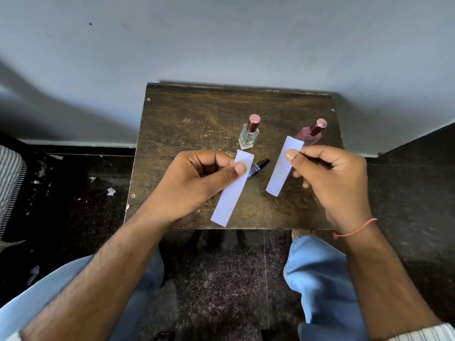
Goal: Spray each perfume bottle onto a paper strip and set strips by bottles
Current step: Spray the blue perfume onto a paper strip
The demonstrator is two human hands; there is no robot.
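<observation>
Strips, two, white paper, long thin rectangles, both held above the table (187, 114) at frame centre. Left strip (232, 190) long axis running from lower left to upper right, lower end near the table's front edge, upper end just below the clear bottle (248, 137). Right strip (284, 166) on the same slant, upper end overlapping the pink bottle (309, 135), faint specks near that end.

Left hand (197, 183) closed in a pinch grip on the left strip near its upper end, thumb flat on top, fingers curled beneath. Right hand (327, 178) likewise closed in a pinch grip on the right strip near its top, thumb tip pressing the paper face, other fingers folded behind. Thin orange thread band (357, 230) around the right wrist.

Clear bottle upright, squarish glass body, glossy rose metallic cap. Pink bottle to its right in frame, tinted glass, same kind of cap, leaning-looking toward upper right under the wide lens. Small dark bottle (258, 166) between the two strips, lying on its side, black cap pointing upper right, partly hidden behind the left strip.

Table dark brown wood, worn and scuffed, rectangular, set against a pale grey wall (221, 40). Speckled dark floor (221, 279) below; blue denim knees at bottom of frame.
</observation>
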